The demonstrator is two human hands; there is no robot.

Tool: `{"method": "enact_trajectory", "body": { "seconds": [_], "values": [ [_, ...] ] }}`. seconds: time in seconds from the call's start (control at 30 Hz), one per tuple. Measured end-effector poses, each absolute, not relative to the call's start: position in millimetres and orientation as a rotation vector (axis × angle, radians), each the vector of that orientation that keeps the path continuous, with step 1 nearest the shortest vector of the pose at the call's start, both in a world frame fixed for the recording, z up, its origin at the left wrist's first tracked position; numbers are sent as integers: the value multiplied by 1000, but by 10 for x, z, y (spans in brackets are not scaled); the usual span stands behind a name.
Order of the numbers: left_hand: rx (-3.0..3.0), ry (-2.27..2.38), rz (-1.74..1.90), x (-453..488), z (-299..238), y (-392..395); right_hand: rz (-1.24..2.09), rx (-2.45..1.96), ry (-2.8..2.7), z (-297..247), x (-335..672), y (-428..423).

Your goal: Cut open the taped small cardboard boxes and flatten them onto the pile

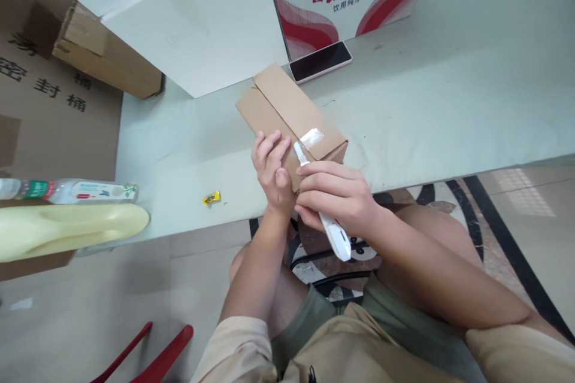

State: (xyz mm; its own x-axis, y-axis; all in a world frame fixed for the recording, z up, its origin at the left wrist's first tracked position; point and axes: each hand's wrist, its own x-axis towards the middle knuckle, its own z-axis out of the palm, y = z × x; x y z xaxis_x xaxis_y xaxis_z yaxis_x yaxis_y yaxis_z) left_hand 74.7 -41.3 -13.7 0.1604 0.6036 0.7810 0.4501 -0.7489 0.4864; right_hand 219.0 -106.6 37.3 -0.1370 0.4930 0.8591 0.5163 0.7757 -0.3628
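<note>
A small brown cardboard box (pixel 287 111) lies slantwise at the table's near edge, its flap shut under a strip of clear tape (pixel 312 139). My left hand (pixel 275 169) grips the near side of this box, fingers resting on its top face. In my right hand (pixel 335 194) is a white box cutter (pixel 336 236), its handle end pointing back towards me. The cutter's blade (pixel 300 152) is out and lies at the near end of the tape; whether it has pierced the tape I cannot tell.
Behind the box lie a phone (pixel 321 61) and a white-and-red water carton (pixel 350 0). A large white box (pixel 197 24) stands back left. Further left are a plastic bottle (pixel 72 190), a pale yellow object (pixel 76 224) and cardboard boxes (pixel 108 60). A small yellow wrapper (pixel 211 197) lies nearby.
</note>
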Motion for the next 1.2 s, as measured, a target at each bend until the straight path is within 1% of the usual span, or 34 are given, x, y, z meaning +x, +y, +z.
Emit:
{"method": "enact_trajectory", "body": {
  "seconds": [0.17,0.47,0.83,1.2],
  "values": [
    [2302,1035,1636,735,-134,-407,88,-814,-1666,372,2256,-1064],
    [2317,1061,1630,735,-127,-411,15,-834,-1707,326,2201,-1107],
    [2321,1036,1617,747,-92,-404,135,-909,-1467,342,2181,-1018],
    [2298,1098,1608,735,-112,-408,-13,-856,-1518,383,2184,-1123]
  ]
}}
